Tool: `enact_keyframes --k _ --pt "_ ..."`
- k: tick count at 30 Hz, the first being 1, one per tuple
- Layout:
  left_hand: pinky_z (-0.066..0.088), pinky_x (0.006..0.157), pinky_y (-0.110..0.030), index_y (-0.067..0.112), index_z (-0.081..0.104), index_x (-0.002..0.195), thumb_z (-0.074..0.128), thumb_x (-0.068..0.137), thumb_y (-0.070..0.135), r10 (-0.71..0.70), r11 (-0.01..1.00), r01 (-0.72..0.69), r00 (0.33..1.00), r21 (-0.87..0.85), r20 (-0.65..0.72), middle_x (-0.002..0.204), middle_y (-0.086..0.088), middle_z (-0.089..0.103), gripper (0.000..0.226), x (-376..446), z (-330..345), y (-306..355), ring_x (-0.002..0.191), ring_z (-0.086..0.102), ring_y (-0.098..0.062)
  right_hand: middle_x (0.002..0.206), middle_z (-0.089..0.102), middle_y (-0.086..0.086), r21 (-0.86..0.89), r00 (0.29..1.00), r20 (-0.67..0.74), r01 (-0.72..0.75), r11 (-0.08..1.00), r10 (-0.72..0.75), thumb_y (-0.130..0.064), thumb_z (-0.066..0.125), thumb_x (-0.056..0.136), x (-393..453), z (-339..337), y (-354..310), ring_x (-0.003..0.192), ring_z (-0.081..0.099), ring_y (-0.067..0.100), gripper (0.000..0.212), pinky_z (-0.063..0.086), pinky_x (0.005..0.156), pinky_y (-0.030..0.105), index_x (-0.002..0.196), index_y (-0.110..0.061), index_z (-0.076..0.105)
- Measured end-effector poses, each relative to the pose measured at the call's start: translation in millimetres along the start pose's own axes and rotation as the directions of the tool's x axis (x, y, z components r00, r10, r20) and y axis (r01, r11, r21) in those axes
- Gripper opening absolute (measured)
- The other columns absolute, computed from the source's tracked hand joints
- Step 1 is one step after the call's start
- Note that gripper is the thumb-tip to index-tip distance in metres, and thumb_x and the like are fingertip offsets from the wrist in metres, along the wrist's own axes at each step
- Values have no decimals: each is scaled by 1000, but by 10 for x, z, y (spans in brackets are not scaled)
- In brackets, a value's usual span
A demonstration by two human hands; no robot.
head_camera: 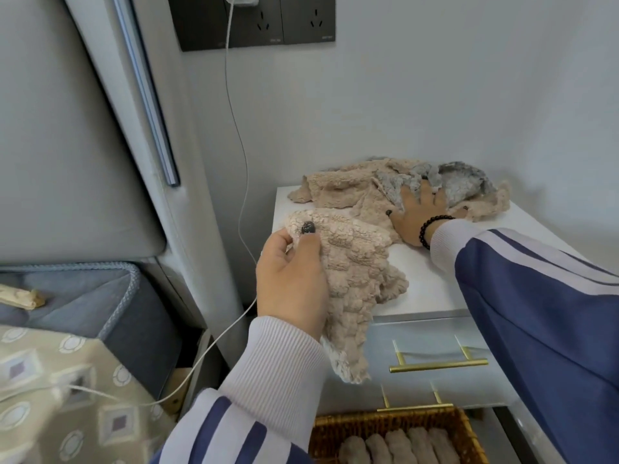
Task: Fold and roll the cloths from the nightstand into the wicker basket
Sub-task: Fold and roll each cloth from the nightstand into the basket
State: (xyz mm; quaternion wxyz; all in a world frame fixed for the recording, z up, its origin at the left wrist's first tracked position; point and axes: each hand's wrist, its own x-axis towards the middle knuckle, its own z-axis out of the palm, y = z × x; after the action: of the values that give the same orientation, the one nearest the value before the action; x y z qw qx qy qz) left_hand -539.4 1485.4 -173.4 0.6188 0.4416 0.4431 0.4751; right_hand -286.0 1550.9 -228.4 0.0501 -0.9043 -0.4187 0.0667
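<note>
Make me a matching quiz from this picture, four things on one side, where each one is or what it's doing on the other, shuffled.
Things:
1. left hand
2. right hand
3. rolled cloths
4. white cable

States:
A. inside the wicker basket
B. grips a beige cloth
C. hangs down the wall
D. rests on the cloth pile on the nightstand

Pairs: 1-B, 2-D, 3-A, 4-C

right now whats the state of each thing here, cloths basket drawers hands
beige cloth: gripped by left hand, hanging off the nightstand edge
cloth pile: loose, unfolded, under right hand
basket: holds rolled cloths
drawers: closed
cable: plugged in
</note>
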Motion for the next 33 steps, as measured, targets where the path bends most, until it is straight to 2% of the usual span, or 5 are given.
enact_keyframes --k 12,16,21,28,33 --pt "49 75 -44 12 66 93 57 95 21 6 999 -3 996 -37 88 83 -12 59 13 -139 156 -20 78 53 -24 161 -5 -2 287 925 -253 352 891 -283 -20 51 95 -921 -479 197 146 15 22 74 25 113 37 153 -31 8" --pt "54 78 -45 9 65 94 56 94 22 2 1000 -4 989 12 145 81 -10 62 15 -334 372 -88 75 56 -22 153 20 -8 402 830 -365 549 733 -422 2 54 88 -1645 -610 280 140 14 2 78 18 115 25 150 -32 21" --pt "52 84 -47 11 67 89 58 93 23 -11 999 -4 961 53 277 86 -15 68 16 -563 510 -175 80 62 -30 133 47 -24 683 855 -403 518 515 -325 -8 64 87 -2270 -605 577 124 47 0 53 45 101 28 119 -48 51" --pt "56 82 -37 8 67 107 74 75 17 -152 986 158 771 45 619 100 -16 73 34 -837 394 -230 91 69 -30 112 64 -18 710 900 -258 424 563 -352 -22 73 77 -2665 -570 834 103 61 1 41 52 91 29 107 -45 59" --pt "56 75 -29 13 59 119 87 55 14 -159 969 -43 645 243 747 100 -4 74 70 -845 130 -209 92 71 -19 72 71 -6 677 908 -377 404 615 -182 -17 62 90 -2601 -617 815 69 66 7 22 55 72 30 72 -21 72"
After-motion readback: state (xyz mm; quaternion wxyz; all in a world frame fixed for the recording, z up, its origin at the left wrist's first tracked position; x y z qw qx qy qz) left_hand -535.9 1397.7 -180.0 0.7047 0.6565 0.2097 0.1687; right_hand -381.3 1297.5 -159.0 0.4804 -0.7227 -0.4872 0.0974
